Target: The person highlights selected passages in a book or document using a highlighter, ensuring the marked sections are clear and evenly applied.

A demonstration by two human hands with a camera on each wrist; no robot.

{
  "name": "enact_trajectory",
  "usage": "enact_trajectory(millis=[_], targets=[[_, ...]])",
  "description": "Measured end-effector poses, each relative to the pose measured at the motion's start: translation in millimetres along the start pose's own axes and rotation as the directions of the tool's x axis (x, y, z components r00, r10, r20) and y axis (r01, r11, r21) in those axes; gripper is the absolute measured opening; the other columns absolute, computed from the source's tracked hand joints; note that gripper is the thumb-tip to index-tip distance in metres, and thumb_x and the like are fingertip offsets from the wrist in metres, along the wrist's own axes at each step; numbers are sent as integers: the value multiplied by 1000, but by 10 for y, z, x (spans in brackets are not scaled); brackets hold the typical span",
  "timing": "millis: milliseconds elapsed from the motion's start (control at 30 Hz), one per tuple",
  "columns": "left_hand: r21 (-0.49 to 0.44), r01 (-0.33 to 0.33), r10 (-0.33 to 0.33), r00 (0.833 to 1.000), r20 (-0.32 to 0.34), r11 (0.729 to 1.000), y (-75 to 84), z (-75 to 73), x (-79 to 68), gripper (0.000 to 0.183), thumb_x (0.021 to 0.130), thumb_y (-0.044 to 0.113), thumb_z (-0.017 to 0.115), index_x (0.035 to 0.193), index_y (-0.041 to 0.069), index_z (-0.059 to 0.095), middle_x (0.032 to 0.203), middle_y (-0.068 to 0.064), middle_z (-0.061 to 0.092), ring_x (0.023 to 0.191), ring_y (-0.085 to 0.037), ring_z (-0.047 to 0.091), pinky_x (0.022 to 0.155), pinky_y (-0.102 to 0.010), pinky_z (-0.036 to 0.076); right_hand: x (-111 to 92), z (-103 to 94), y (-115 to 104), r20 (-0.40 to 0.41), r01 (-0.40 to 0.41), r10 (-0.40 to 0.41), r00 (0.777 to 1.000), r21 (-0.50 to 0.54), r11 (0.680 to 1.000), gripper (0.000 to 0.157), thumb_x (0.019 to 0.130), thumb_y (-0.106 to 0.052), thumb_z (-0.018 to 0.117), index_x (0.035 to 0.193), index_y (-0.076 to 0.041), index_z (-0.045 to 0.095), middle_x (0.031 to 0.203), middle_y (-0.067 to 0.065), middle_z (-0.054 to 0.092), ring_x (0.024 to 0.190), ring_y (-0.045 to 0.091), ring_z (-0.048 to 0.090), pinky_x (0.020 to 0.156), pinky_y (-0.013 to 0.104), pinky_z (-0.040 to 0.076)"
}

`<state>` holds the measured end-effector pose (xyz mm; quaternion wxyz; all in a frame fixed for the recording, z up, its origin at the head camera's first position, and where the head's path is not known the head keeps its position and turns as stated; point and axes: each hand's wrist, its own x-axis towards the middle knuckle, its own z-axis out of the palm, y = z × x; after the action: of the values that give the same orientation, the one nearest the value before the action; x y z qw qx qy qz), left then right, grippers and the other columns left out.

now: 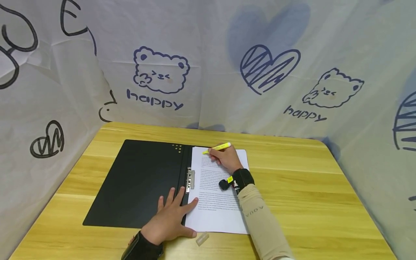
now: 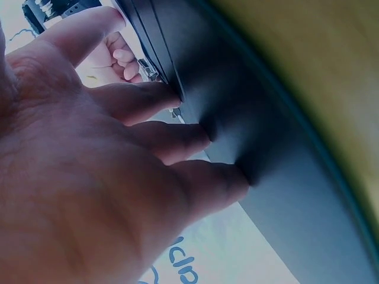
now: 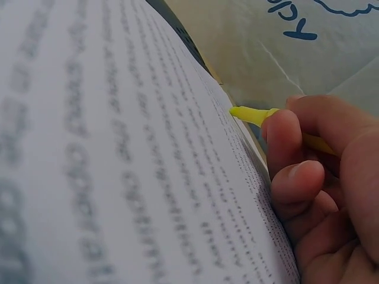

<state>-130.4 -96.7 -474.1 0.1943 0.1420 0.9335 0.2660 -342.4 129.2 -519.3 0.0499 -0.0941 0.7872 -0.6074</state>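
My right hand (image 1: 228,159) pinches a yellow highlighter (image 1: 222,146) near the top of a printed page (image 1: 216,221). In the right wrist view the highlighter's uncapped tip (image 3: 235,112) is at the upper lines of text; whether it touches the paper I cannot tell. The page lies on the right side of an open black clip folder (image 1: 136,180). My left hand (image 1: 167,221) is spread over the folder's lower middle, its thumb side by the page's lower left. In the left wrist view its fingertips (image 2: 237,174) rest on the black cover.
A clear pen cap (image 1: 202,239) lies on the wooden table (image 1: 312,195), just below the page and beside my left thumb. A metal clip (image 1: 189,180) stands along the folder's spine. White sheeting (image 1: 214,83) with drawings hangs behind the table and at both sides.
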Motion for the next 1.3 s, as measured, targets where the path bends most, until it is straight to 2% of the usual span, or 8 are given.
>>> enact_trajectory(millis=[233, 1300], targets=[[6, -2, 2, 1000, -2, 1000, -2, 18, 6, 94, 75, 50, 89, 156, 24, 50, 170, -24, 15, 155, -52, 0, 114, -78, 2, -27, 0, 20, -6, 21, -21, 1000, 13, 1000, 25, 95, -30, 78, 87, -6, 75, 71, 9, 68, 49, 13, 48, 46, 24, 39], [7, 11, -11, 1000, -8, 1000, 18, 5, 7, 95, 74, 49, 90, 156, 24, 50, 170, -23, 14, 155, -51, -1, 115, -77, 1, 1, 2, 4, 5, 9, -9, 1000, -7, 1000, 26, 96, -30, 77, 89, -5, 74, 72, 10, 68, 48, 13, 49, 45, 23, 39]])
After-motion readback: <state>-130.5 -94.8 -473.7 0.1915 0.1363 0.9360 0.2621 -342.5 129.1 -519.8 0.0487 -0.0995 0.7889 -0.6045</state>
